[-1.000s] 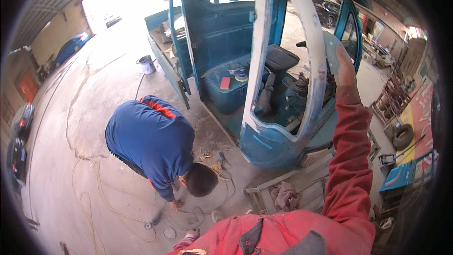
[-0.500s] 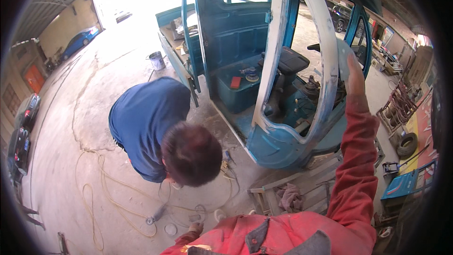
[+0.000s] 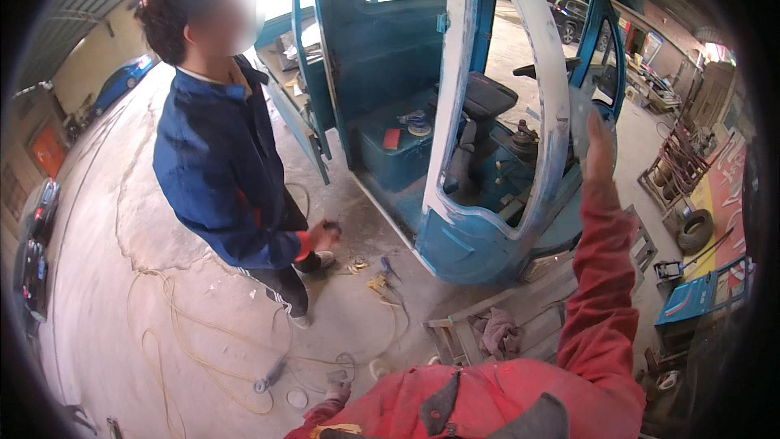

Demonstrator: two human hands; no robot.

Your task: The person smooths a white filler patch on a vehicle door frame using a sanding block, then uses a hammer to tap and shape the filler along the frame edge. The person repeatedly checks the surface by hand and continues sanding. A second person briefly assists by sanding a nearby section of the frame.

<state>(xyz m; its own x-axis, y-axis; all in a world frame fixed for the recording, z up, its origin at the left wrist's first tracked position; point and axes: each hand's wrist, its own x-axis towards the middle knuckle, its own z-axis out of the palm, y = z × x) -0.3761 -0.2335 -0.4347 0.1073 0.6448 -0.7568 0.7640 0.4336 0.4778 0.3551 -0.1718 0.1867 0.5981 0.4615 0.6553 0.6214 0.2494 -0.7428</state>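
Note:
My right hand (image 3: 599, 150) is raised at the end of a red sleeve. It lies along the whitish front pillar (image 3: 559, 97) of a blue vehicle cab (image 3: 471, 248), with its visible fingers stretched upward. A pale patch at the fingertips is blurred, and I cannot make out whether it is a separate thing. Low by the bottom edge, my left hand (image 3: 339, 390) hangs at my side over the floor. Its fingers are small and partly hidden, with something greyish next to them. The cab's window frame shows white and grey patches over blue.
A co-worker in a blue jacket (image 3: 219, 162) stands left of the cab. Yellowish hoses (image 3: 175, 309) and a corded tool (image 3: 268, 378) lie on the floor. A metal frame with a rag (image 3: 497, 333) sits below the cab. A tyre (image 3: 695, 232) and a blue panel (image 3: 703, 293) are at right.
The co-worker has risen from bending over to standing upright, with their head now at the upper left. My view has shifted slightly; my right hand stays at the pillar.

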